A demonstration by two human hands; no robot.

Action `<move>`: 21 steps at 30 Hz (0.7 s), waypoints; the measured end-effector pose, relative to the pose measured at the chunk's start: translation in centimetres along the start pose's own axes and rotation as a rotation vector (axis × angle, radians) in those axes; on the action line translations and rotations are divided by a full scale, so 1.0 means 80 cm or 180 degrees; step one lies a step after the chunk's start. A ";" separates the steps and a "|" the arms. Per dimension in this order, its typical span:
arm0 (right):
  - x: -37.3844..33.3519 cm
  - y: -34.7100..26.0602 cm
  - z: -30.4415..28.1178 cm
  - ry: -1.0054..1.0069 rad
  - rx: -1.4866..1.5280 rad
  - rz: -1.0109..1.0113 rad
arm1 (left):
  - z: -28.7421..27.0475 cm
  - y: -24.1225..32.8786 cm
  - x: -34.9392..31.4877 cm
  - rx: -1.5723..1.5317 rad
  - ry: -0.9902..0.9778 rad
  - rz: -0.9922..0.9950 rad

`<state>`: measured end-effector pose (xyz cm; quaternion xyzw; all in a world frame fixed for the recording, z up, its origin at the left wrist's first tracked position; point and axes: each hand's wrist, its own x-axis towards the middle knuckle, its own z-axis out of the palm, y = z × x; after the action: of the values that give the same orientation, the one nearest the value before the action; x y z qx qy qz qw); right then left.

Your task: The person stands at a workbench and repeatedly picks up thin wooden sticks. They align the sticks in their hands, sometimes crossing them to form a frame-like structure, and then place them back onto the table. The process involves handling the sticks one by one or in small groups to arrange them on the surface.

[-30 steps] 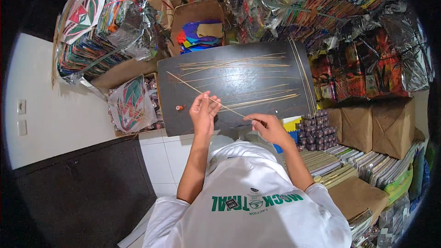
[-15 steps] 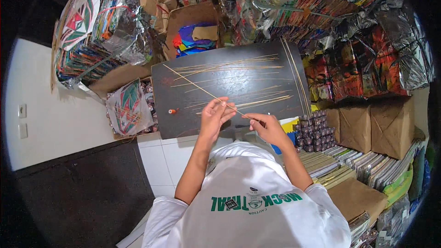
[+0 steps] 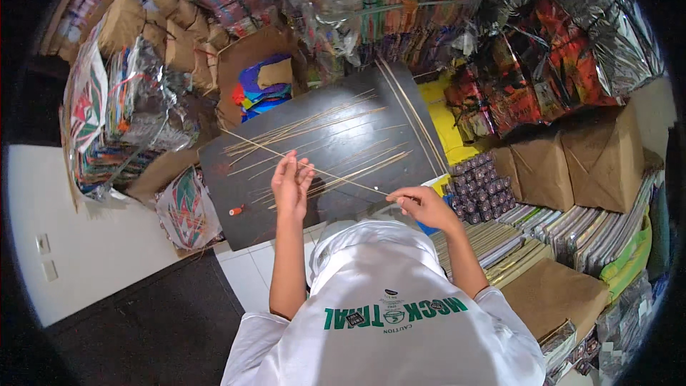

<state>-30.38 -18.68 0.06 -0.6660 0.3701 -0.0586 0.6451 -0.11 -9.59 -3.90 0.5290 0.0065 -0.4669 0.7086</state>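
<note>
"While the right hand pinches one end of the stick, what's the left hand doing?"

"Stick crosses its fingertips, other fingers half-curled. Can't tell whether they grip it or just support it."

"Stick's position?"

"Spans both sets of fingers, above the black table, far end sticking out past the left ones. Other sticks lie beyond the fingers; orange spool sits left of the left fingers."

"Step?"

"My guess: checking or smoothing one stick along its length. Next move probably calls for a light left pinch, right end steady, no hard bending."

"Writing?"

"Green lettering on the white shirt, nearer the body than the fingers; not transcribing. Dark packs right of the right fingers carry pale marks, too small to read."
</note>
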 end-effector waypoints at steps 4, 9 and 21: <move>-0.014 0.023 -0.036 -0.0065 0.0243 0.0210 | 0.041 -0.017 0.008 0.0306 -0.0179 -0.0114; -0.022 0.056 -0.076 0.0012 0.0604 0.0385 | 0.094 -0.048 0.012 0.0537 -0.0296 -0.0229; -0.021 0.136 -0.138 0.1667 -0.0710 0.0593 | 0.129 -0.085 0.011 0.0721 -0.0252 -0.0284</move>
<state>-42.29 -25.59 -7.26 -0.6581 0.5875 -0.1280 0.4531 -9.11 -17.98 -4.87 0.5860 -0.0508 -0.5163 0.6225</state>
